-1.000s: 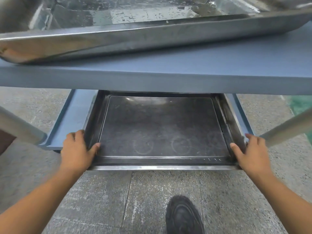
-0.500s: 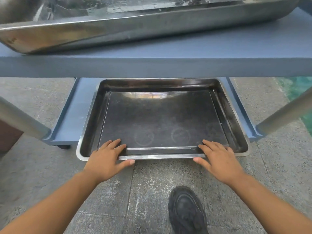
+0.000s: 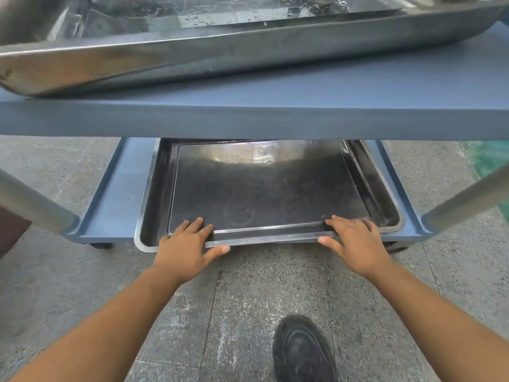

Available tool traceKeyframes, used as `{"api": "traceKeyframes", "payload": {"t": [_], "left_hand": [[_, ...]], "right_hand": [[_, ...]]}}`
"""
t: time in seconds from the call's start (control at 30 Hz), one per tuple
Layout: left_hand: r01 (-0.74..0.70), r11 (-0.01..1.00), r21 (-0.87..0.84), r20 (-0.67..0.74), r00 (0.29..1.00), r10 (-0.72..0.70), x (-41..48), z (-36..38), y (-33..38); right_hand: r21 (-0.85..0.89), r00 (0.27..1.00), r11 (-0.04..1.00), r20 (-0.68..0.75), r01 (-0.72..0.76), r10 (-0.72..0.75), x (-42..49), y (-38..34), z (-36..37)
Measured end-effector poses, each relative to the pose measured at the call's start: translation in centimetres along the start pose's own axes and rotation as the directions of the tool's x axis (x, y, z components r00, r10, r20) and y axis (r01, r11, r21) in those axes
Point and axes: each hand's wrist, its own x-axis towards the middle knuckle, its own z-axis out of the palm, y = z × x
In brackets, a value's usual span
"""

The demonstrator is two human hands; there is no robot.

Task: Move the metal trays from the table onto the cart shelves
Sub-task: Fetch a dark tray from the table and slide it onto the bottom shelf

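Head view, left hand [image 3: 185, 244], right hand [image 3: 355, 241] flat on near rim of tray [image 3: 261, 194]

L hand [image 3: 187, 244] & R hand [image 3: 355, 241] lie flat, fingers straight, on near rim of flat tray [image 3: 261, 194], which sits inside deeper tray [image 3: 154, 202] on lower cart shelf [image 3: 118, 199]. On upper shelf [image 3: 275, 119]: big tray [image 3: 248, 48]. Below: black shoe [image 3: 303, 351].

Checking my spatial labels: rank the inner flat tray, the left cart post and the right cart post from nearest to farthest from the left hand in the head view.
1. inner flat tray: touching, under the fingers of the left hand.
2. left cart post: off to that hand's left.
3. right cart post: far right, beyond the right hand.
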Motion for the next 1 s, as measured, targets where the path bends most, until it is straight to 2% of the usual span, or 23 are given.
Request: {"api": "traceKeyframes", "payload": {"t": [0.13, 0.53, 1.0], "left_hand": [[0.025, 1.0, -0.009, -0.014, 1.0, -0.025, 1.4, 0.0, 0.7], [0.16, 0.985, -0.066, -0.066, 0.984, -0.164, 4.4, 0.4, 4.1], [0.166, 0.985, -0.053, -0.071, 0.983, -0.17, 4.0, 0.5, 4.8]], "right_hand": [[-0.011, 1.0, 1.0, -0.023, -0.006, 0.006, 1.8, 0.4, -0.1], [0.131, 0.984, 0.987, -0.142, -0.091, 0.109, 8.4, 0.6, 0.0], [0.222, 0.993, 0.973, -0.09, -0.058, 0.08, 8.9, 1.4, 0.1]]}}
